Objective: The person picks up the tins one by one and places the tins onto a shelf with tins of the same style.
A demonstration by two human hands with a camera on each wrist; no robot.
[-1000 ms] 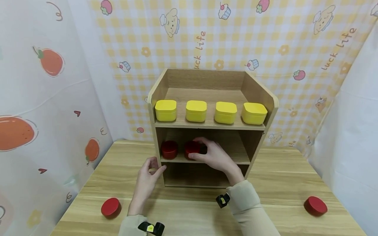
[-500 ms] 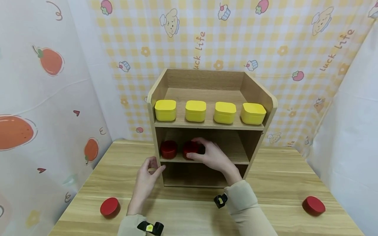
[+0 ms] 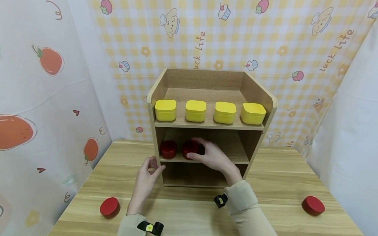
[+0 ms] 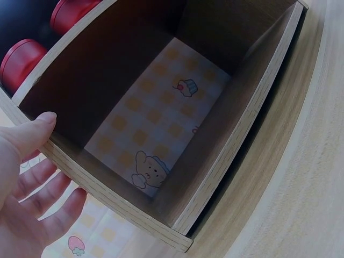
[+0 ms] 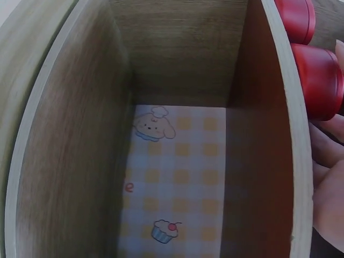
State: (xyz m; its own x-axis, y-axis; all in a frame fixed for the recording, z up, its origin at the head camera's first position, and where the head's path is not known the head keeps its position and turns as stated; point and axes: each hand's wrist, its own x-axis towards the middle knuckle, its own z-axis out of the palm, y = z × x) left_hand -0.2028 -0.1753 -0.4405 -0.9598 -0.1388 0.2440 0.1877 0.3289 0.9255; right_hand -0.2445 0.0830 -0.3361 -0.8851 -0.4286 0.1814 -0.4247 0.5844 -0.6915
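In the head view, my right hand (image 3: 213,155) holds a round red tin (image 3: 189,150) on the middle level of a wooden shelf (image 3: 203,125), thumb in front and fingers behind. Another round red tin (image 3: 168,149) stands just to its left, a small gap between them. My left hand (image 3: 147,175) grips the front edge of the shelf's left side panel. The left wrist view shows the thumb (image 4: 40,129) on the panel's edge and the other fingers along its outer face. Part of the held tin (image 5: 318,81) shows in the right wrist view, beside the shelf board.
Several yellow square tins (image 3: 196,111) stand in a row along the front of the top level. One red round tin (image 3: 110,207) lies on the wooden table (image 3: 189,213) at the left, another red tin (image 3: 313,206) at the right. A patterned cloth (image 3: 192,42) hangs behind.
The held red tin and my right hand have shifted very slightly left toward the other tin. My left hand has stayed at the side panel.
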